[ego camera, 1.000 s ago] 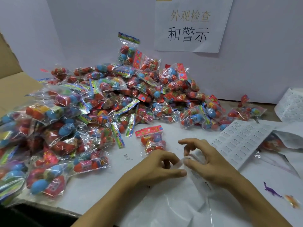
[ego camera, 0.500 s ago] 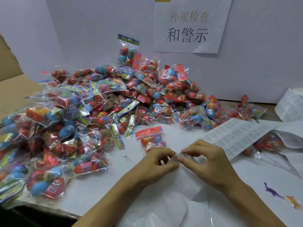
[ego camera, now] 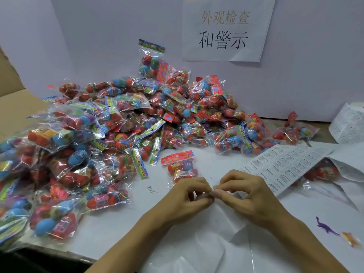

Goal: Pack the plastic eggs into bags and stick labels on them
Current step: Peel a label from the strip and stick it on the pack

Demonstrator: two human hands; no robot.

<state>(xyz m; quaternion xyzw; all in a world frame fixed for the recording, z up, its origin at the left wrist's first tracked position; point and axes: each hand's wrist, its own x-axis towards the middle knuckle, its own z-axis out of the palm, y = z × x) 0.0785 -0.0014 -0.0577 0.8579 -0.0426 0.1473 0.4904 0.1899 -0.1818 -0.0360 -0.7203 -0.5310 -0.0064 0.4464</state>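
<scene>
Table (ego camera: 122, 229) white, wall sign (ego camera: 226, 30) behind; left hand (ego camera: 185, 200), right hand (ego camera: 250, 198) pinch label (ego camera: 213, 192).

White table (ego camera: 126, 229) in front of me. Big heap of bagged eggs (ego camera: 122, 123) covers its left and back, spilling toward cardboard box (ego camera: 13, 107) at left edge. One bag with red header (ego camera: 180, 166) lies apart, just beyond my hands. Label sheet (ego camera: 283, 166) at right, partly over another egg bag (ego camera: 323, 171). White paper (ego camera: 197, 239) spread at near edge. Purple toy dinosaur (ego camera: 326, 227) and orange toy (ego camera: 351, 239) at near right
</scene>
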